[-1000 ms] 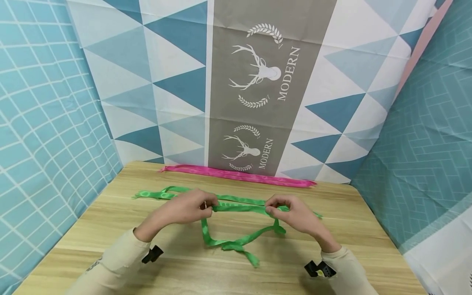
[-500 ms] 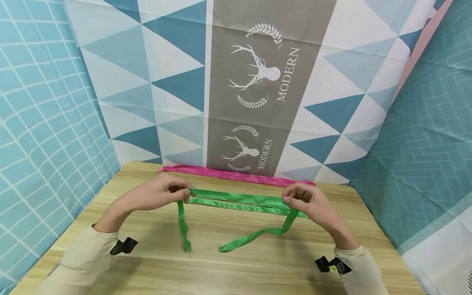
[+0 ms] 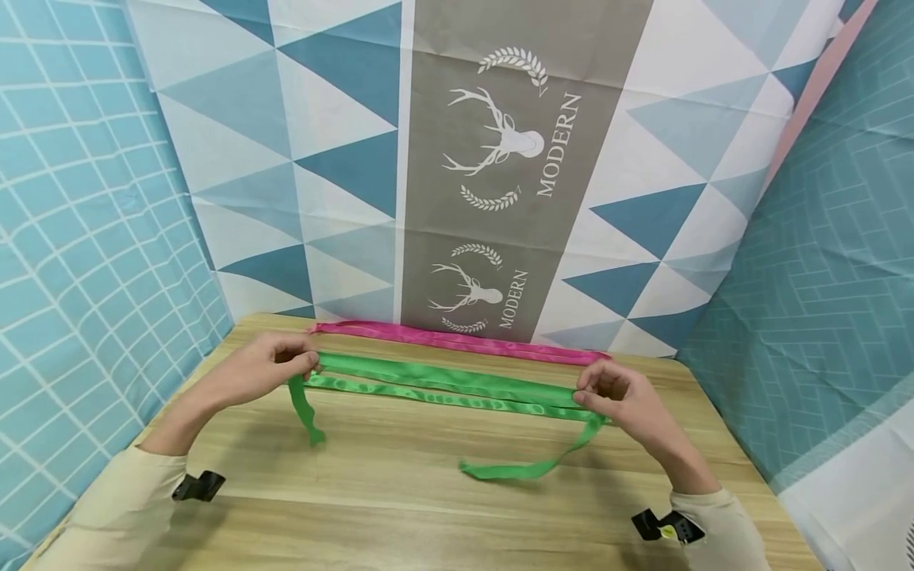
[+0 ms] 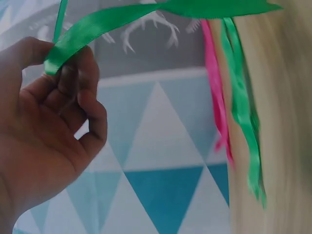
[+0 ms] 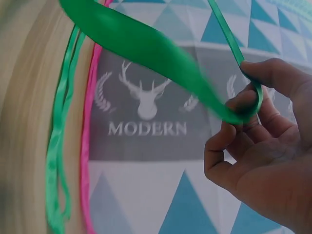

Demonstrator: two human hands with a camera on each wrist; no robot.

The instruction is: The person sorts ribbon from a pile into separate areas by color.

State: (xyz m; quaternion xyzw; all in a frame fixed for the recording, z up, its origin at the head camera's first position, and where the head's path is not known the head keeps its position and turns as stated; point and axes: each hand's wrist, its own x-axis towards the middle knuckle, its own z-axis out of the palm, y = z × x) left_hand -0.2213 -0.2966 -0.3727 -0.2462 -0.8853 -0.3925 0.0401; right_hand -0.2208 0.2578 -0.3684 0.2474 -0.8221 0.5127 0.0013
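A green satin ribbon (image 3: 443,381) is stretched between my two hands above the table, its two loose ends hanging down towards the front. My left hand (image 3: 253,371) pinches it at the left between thumb and index finger; the left wrist view shows the ribbon (image 4: 112,22) crossing the fingertips. At the right, my right hand (image 3: 631,400) pinches the same ribbon, which bends round the index finger in the right wrist view. Just below the held ribbon in the head view lies another green ribbon, folded in two strands (image 5: 54,161) on the table.
A pink ribbon (image 3: 457,341) lies along the table's back edge, against the patterned backdrop (image 3: 343,159). Hanging cloths (image 3: 78,198) enclose the left and right sides. Wood-grain tabletop (image 3: 400,515) spreads in front of the hands.
My left hand has moved far left and slightly up, my right hand right. The sagging green ribbon has been pulled out nearly straight between them, its loose ends now apart.
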